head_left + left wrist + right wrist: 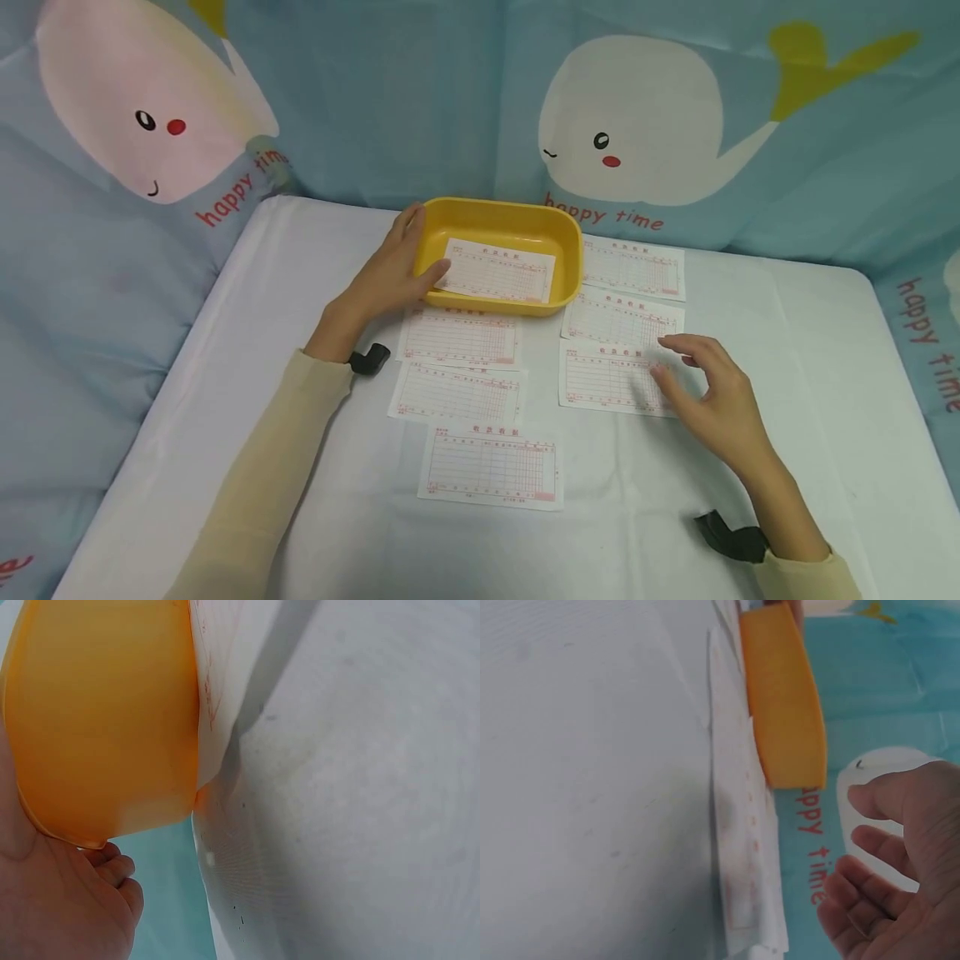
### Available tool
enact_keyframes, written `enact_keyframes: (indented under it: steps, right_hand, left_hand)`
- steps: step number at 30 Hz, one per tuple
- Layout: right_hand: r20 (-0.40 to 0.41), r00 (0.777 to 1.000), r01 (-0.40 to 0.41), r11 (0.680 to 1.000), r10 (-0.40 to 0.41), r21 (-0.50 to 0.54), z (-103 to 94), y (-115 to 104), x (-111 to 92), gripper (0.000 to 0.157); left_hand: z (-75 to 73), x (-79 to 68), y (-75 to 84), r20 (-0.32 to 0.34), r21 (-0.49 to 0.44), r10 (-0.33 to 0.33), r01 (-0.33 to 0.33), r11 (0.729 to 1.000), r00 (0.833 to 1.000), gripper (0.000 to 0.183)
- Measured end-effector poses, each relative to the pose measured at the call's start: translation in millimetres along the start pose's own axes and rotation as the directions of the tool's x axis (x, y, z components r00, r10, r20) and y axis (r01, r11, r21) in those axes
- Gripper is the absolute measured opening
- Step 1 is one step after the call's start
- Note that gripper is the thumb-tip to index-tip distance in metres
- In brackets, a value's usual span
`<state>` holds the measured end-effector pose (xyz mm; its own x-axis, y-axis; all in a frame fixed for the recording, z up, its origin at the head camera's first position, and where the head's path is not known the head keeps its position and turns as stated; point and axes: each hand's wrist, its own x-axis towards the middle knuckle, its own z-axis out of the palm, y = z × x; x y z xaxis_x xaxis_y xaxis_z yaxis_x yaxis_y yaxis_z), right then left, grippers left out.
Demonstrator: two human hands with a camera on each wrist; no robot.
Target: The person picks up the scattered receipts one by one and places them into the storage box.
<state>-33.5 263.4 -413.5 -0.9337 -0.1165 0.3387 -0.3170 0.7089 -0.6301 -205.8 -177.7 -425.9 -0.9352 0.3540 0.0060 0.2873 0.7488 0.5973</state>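
Note:
My left hand (386,271) grips the left end of a yellow plastic tub (495,218), its thumb over the rim and its fingers along the outside. A printed receipt slip (495,271) with red lines lies inside the tub. In the left wrist view the palm is against the tub's rim (105,712). My right hand (712,400), fingers loosely bent and holding nothing, hovers at the right edge of a receipt slip (611,379). Behind that one lie an overlapping slip (618,317) and another (637,268) partly hidden by the tub.
Left of these, more receipt slips lie in a column: one (457,342) tucked close to the tub, one (457,393) overlapped behind it, and one (491,467) nearest me. A white cloth (337,500) covers the table. Blue whale-print fabric (390,100) hangs behind.

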Motion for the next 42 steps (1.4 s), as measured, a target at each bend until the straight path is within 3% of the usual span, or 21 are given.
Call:
enact_keyframes:
  steps: [12, 22, 36, 42]
  right_hand:
    - [0.003, 1.000, 0.004, 1.000, -0.004, -0.022, -0.5, 16.6, -25.4, 0.050]
    - [0.018, 0.999, -0.026, 0.999, 0.027, -0.047, 2.8, 23.7, -22.4, 0.054]
    - [0.114, 0.981, -0.140, 0.977, 0.159, -0.159, 2.1, 29.0, -13.7, 0.061]
    - [0.113, 0.981, -0.139, 0.976, 0.159, -0.170, 2.6, 30.3, -11.2, 0.060]
  left_hand:
    - [-0.3, 1.1, 3.9, 0.005, 0.008, -0.006, 0.006, 1.000, 1.000, 0.098]
    - [0.9, 0.9, 1.1, 0.018, -0.002, -0.011, 0.011, 1.000, 1.000, 0.098]
    - [0.9, -0.7, 1.7, 0.014, 0.007, -0.021, 0.021, 1.000, 1.000, 0.099]
    - [-0.6, -2.2, 1.2, 0.014, 0.010, -0.022, 0.022, 1.000, 1.000, 0.100]
